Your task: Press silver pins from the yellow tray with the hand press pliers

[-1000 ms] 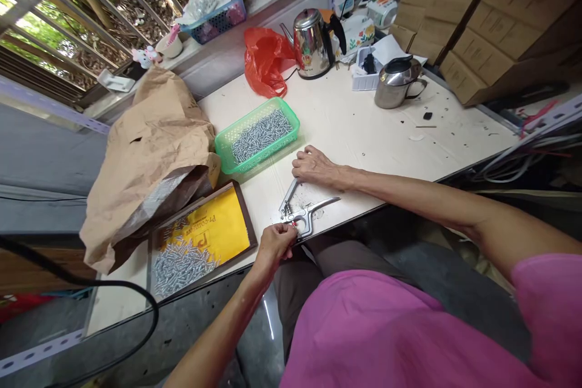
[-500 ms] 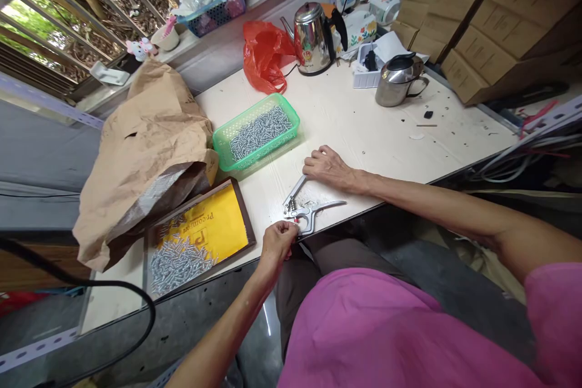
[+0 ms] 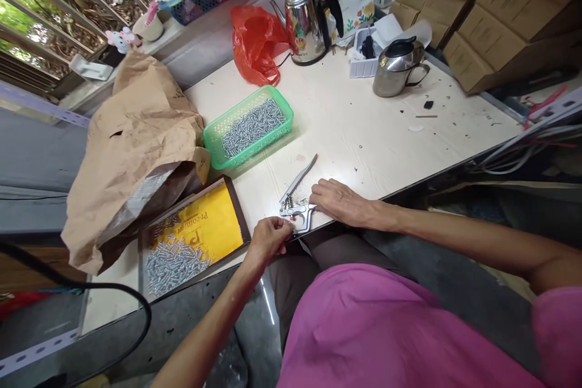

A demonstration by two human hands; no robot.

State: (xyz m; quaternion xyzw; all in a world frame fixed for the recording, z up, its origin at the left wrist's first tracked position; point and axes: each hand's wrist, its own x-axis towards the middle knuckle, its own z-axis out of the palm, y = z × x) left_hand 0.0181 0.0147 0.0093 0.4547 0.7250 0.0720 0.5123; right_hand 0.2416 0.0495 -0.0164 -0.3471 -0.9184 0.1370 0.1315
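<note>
A silvery plier-like hand tool (image 3: pixel 301 210) with a coil spring and two handles lies at the table's near edge, its handles spread apart. My right hand (image 3: pixel 334 199) is closed around the end of its nearer handle. The farther handle points up and away, untouched. My left hand (image 3: pixel 270 236) pinches at the tool's lower left end, beside a small red spot. What sits between those fingertips is too small to make out. Left of my left hand, a shallow box (image 3: pixel 248 227) holds small silvery metal pieces (image 3: pixel 175 264) on a yellow sheet.
Behind the tool stands a green basket (image 3: pixel 211 154) of similar small pieces. A crumpled brown paper bag (image 3: pixel 131 127) lies at the left. Farther back are a red plastic bag (image 3: pixel 254 42), a kettle (image 3: pixel 307 24) and a metal pot (image 3: pixel 395 73). Cardboard boxes (image 3: pixel 495 18) are stacked at the right.
My right hand has left the farther handle and come nearer, onto the nearer handle. My left hand stays pinched at the tool's end. The view has shifted slightly.
</note>
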